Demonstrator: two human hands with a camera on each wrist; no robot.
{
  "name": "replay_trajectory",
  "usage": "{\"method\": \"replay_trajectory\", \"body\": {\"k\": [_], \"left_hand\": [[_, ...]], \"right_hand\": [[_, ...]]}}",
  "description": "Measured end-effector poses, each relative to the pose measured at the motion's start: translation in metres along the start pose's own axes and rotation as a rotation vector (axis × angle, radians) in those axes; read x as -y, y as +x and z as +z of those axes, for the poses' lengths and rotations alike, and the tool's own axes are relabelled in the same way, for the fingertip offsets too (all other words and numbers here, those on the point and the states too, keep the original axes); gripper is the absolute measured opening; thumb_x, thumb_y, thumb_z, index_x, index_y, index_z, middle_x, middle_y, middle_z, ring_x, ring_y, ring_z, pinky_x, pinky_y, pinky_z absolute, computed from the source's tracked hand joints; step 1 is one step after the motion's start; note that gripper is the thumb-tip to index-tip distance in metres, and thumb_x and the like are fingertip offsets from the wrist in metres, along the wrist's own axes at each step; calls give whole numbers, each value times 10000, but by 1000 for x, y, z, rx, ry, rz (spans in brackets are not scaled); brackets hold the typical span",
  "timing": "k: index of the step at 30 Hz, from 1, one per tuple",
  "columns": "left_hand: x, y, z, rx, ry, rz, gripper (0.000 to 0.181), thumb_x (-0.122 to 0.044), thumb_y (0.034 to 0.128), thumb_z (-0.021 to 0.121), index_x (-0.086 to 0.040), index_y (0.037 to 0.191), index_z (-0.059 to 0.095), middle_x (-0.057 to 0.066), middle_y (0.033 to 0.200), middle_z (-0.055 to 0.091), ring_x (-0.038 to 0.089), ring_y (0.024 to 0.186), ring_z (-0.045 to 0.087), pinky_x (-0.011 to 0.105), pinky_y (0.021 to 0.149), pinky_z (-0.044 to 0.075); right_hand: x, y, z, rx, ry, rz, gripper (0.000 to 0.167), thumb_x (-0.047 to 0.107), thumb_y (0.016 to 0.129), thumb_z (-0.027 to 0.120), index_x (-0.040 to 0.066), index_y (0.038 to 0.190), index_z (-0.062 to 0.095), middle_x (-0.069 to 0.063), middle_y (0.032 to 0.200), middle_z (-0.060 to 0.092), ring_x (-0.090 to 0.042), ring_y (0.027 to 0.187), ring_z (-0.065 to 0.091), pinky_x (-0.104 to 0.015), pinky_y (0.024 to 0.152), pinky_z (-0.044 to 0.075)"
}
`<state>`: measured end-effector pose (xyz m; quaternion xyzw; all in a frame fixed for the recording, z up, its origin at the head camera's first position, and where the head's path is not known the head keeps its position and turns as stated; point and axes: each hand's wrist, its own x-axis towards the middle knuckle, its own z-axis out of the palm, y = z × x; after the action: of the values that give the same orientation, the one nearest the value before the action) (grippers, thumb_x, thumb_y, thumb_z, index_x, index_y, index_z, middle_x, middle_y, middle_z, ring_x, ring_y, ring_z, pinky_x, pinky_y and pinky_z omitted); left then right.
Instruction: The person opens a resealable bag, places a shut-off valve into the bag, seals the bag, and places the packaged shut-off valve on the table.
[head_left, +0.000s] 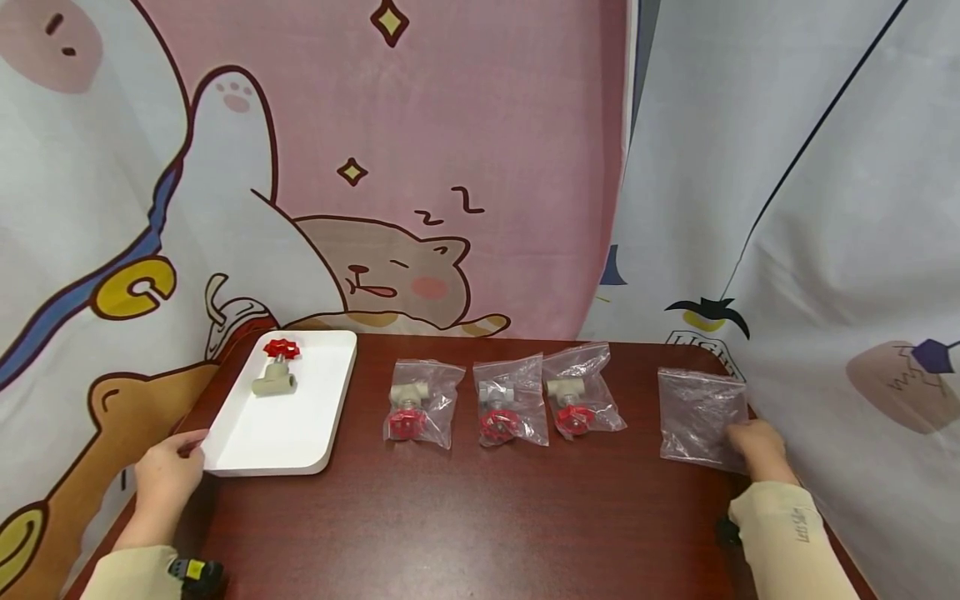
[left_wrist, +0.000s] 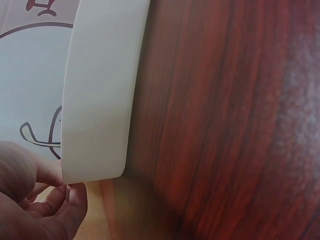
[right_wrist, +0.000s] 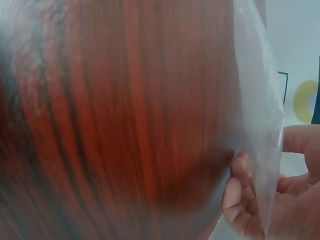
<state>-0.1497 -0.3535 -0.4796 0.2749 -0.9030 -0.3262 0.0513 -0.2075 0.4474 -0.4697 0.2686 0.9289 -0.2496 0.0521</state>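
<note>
At the left, my left hand [head_left: 167, 477] grips the near left edge of a white tray [head_left: 277, 442]. In the left wrist view, the thumb and curled fingertips of that hand [left_wrist: 42, 200] meet at the tray's corner [left_wrist: 97, 125]. One valve with a red handwheel [head_left: 275, 379] and a beige body stands toward the tray's far end. Over at the right, my right hand [head_left: 759, 448] holds the right side of a flat clear zip bag [head_left: 693, 421]. The bag's film [right_wrist: 260, 95] passes between thumb and fingers in the right wrist view.
Between the hands, three clear bags each contain a red-wheeled valve: a left one [head_left: 408, 408], a middle one [head_left: 498, 412] and a right one [head_left: 572, 408]. They lie on a dark wooden table [head_left: 480, 517]. Printed curtains [head_left: 487, 125] hang behind and beside it.
</note>
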Motion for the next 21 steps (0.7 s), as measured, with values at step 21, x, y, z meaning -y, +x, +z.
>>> {"method": "replay_trajectory", "body": {"k": [21], "left_hand": [[-3,0,-1,10,7,-13,391,-67,930,433,52,1293,516,370,1320,422,498,1099,425,618,944,395]], "right_hand": [[22,-6,2,-370,235,-106,294,159,906,540,-56,1101,591,-274,1032,612,-286,752,544,-263,555,373]]}}
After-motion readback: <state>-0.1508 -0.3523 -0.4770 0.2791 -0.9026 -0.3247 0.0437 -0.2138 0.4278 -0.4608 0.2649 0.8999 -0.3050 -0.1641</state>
